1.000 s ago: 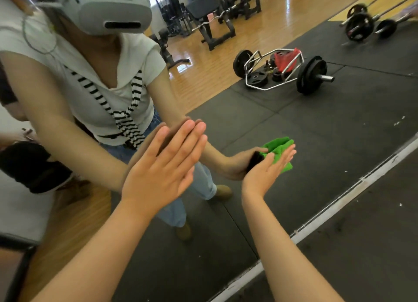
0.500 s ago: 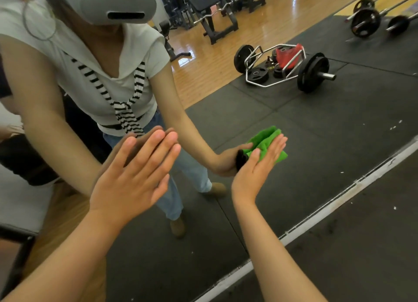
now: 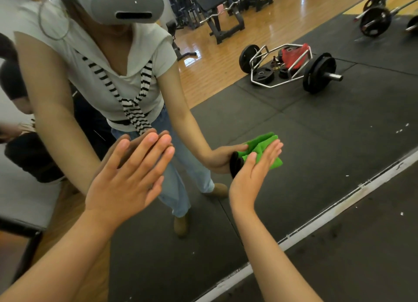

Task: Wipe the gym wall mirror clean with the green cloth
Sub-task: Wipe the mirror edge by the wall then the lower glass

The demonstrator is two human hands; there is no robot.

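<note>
Gym wall mirror (image 3: pixel 316 148) touched at 9 o'clock by straight-fingered left hand (image 3: pixel 126 177), green cloth (image 3: pixel 260 143) pressed on it by straight-fingered right hand (image 3: pixel 253 168), red rag (image 3: pixel 294 57) reflected inside hex-bar frame (image 3: pixel 270 86).

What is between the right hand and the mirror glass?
The bunched green cloth: the right hand presses it against the mirror with straight fingers, as the head view shows.
</note>
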